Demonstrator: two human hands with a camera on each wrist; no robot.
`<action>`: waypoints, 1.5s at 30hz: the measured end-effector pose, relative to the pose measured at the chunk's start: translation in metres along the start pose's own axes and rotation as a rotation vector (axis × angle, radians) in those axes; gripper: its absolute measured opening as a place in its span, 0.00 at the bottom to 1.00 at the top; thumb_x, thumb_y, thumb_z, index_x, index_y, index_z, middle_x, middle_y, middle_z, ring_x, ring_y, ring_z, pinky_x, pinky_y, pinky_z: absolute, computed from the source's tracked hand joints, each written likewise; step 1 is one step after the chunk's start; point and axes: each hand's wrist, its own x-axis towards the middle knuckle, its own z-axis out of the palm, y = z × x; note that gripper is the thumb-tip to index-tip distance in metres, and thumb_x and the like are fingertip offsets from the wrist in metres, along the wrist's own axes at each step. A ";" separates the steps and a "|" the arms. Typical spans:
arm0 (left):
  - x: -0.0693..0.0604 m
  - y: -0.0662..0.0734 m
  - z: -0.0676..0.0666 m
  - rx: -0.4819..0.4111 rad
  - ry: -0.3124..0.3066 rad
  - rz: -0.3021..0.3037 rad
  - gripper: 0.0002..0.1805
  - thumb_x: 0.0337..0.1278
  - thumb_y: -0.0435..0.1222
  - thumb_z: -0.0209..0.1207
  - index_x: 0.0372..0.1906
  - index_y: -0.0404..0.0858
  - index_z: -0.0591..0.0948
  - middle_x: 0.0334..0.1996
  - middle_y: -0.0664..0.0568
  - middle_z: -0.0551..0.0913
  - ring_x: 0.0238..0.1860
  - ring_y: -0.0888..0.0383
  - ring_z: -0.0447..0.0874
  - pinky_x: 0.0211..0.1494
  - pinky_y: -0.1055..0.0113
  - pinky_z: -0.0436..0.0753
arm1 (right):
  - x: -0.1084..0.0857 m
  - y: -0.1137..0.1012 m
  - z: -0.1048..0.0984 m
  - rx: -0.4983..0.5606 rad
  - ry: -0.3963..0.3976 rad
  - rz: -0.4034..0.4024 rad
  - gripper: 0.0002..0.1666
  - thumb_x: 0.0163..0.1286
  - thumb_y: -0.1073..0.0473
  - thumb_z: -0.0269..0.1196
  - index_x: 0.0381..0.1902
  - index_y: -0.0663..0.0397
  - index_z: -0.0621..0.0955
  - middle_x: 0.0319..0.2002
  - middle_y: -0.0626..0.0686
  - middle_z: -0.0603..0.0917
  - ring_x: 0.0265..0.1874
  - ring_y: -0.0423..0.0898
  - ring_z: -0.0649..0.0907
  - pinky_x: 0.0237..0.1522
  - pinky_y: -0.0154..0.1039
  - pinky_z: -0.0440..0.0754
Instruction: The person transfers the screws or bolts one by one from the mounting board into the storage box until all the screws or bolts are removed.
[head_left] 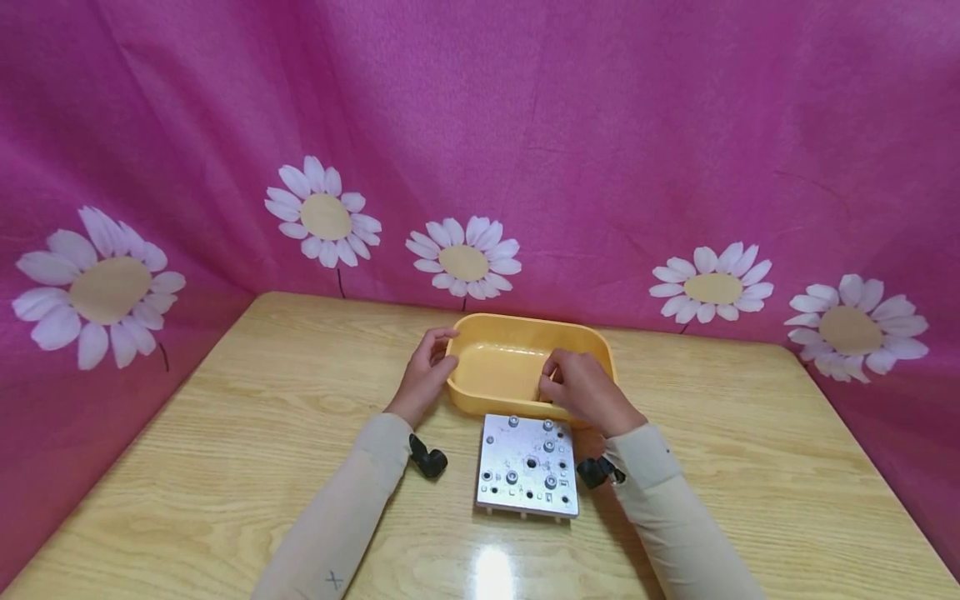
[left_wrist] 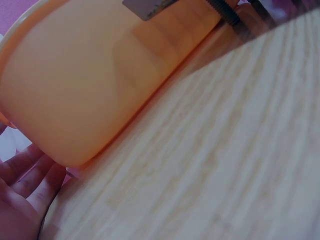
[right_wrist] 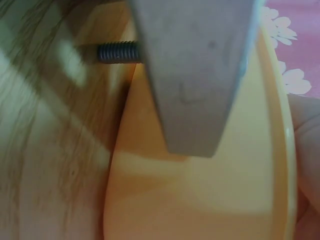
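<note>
A yellow plastic tray (head_left: 495,379) with rounded corners stands on the table. My left hand (head_left: 424,375) rests against its left end, thumb and fingertips at the rim; in the left wrist view the extended fingers (left_wrist: 31,172) lie by the tray's outer wall (left_wrist: 75,90). My right hand (head_left: 581,385) reaches into the tray's right part with bent fingers; whatever lies between the fingertips is hidden. Just in front of the tray is a silver metal plate (head_left: 517,454) with holes and several socket head screws (head_left: 551,482). A threaded screw end (right_wrist: 119,52) sticks out beneath the plate.
The wooden table (head_left: 247,467) extends around the tray and the plate. Behind it and at both sides hangs a pink curtain (head_left: 585,167) with white flowers. Black wrist cameras (head_left: 429,458) sit beside the plate, one on each arm.
</note>
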 end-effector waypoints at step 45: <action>0.000 -0.001 -0.001 -0.010 -0.016 0.030 0.22 0.56 0.29 0.54 0.58 0.42 0.72 0.55 0.47 0.73 0.57 0.52 0.70 0.68 0.60 0.65 | -0.028 -0.069 -0.014 0.083 -0.231 -0.177 0.04 0.60 0.59 0.62 0.33 0.49 0.77 0.16 0.41 0.73 0.15 0.34 0.71 0.17 0.32 0.70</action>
